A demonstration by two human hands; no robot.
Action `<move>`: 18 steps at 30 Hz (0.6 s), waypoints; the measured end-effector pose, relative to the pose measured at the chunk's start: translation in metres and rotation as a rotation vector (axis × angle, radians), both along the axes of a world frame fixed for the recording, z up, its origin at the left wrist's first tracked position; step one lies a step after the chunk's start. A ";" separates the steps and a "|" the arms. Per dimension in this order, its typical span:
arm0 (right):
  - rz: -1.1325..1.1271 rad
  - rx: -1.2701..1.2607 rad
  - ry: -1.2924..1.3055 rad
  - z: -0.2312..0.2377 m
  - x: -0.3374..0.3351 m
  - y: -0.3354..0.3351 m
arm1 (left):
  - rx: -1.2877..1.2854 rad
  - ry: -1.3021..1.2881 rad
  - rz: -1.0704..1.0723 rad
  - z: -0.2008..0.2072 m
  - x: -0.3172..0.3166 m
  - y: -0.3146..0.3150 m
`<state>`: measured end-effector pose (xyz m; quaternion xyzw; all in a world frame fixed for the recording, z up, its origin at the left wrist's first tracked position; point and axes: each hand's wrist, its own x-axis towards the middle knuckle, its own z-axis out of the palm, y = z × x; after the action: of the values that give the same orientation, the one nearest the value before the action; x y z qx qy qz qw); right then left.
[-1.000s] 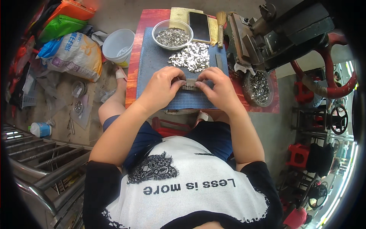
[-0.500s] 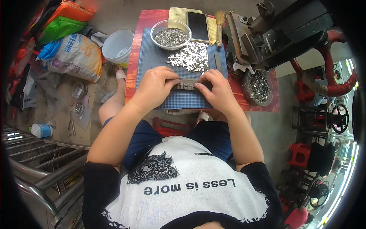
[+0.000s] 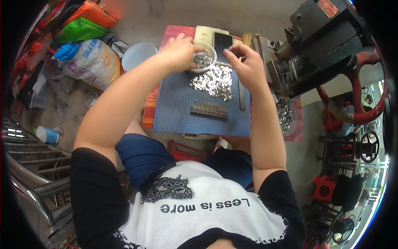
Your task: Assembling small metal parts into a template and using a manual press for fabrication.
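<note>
A clear bowl (image 3: 212, 61) of thin silvery metal pieces stands at the far side of the blue mat (image 3: 174, 112). My left hand (image 3: 179, 52) covers the bowl's left half, thumb and index finger apart over the pieces; its other fingertips are hidden. My right hand (image 3: 247, 64) hovers right of the bowl, thumb and bent index finger close together. Whatever they pinch, if anything, is too small to see. Short shiny metal pieces (image 3: 213, 83) lie heaped just nearer than the bowl. On the near mat rests a slotted metal block (image 3: 209, 110), untouched by either hand.
Beyond the bowl are a dark phone (image 3: 223, 40) and a small brush (image 3: 247, 38). A flat metal strip (image 3: 242, 96) lies beside my right forearm. The heavy machine (image 3: 327, 45) with a red wheel stands right, above another container of metal pieces (image 3: 285, 116). A white bucket (image 3: 139, 56) is left.
Both hands have left the slotted block and moved away from me, the left one over the bowl, the right one beside it. The block now lies uncovered on the mat; the view has shifted slightly.
</note>
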<state>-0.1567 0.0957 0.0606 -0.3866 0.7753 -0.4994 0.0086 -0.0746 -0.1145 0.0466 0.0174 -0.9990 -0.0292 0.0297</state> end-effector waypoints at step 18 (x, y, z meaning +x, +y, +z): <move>-0.020 0.108 0.386 -0.063 -0.030 -0.051 | 0.428 0.379 0.028 -0.041 -0.014 -0.002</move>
<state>-0.1864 0.0446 -0.0022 -0.4665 0.7919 -0.3738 -0.1247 -0.0889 -0.1165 0.0054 0.0314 -0.9464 -0.2418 0.2118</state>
